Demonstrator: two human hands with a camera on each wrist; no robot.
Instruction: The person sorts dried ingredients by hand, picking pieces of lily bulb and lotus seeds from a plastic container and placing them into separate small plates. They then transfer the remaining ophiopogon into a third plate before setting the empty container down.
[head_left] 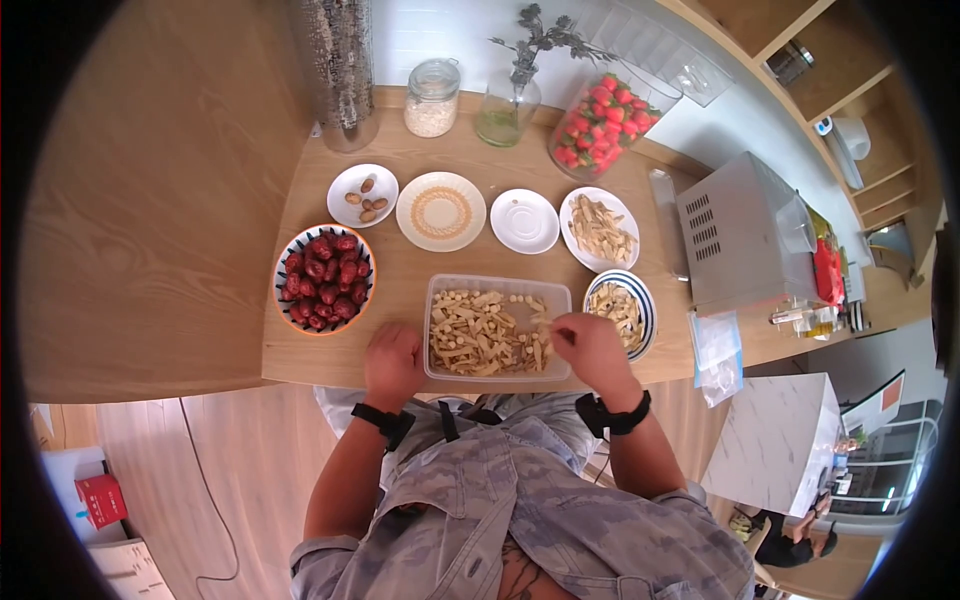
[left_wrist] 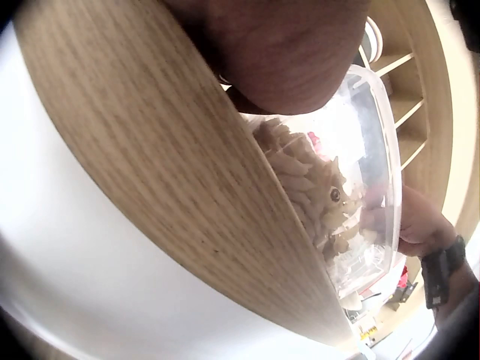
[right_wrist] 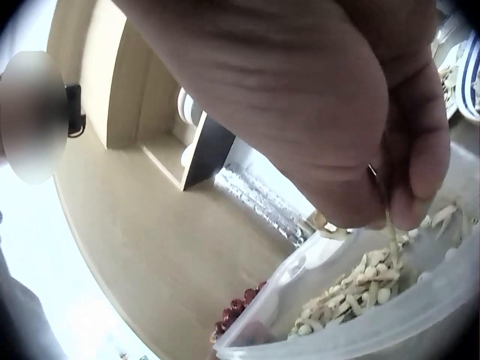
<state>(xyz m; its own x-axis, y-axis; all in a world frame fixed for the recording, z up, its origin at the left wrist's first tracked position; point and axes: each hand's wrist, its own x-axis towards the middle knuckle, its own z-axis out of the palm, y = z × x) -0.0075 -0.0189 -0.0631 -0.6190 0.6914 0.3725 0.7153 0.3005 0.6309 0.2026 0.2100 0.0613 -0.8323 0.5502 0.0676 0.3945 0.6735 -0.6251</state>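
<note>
A clear plastic container (head_left: 431, 325) on the table holds pale, dried root pieces (head_left: 470, 335), some long strips and some small rounds. Over its right side my right hand (head_left: 592, 352) pinches a thin pale strip (right_wrist: 391, 232) between thumb and fingers, its lower end among the other pieces. My left hand (head_left: 395, 362) rests at the table's front edge, just left of the container, fingers loosely curled and holding nothing visible. Right of the container stands a blue-striped bowl (head_left: 650, 312) of similar pieces, close to my right hand. Behind it, a white plate (head_left: 575, 243) carries more pale strips.
Red dates fill a patterned bowl (head_left: 284, 317) at left. Behind are a small plate (head_left: 347, 181) with several brown nuts, a cream plate (head_left: 441, 211) and a white saucer (head_left: 524, 221). Jars, a vase and a strawberry container (head_left: 605, 125) line the wall; a grey appliance (head_left: 740, 240) stands right.
</note>
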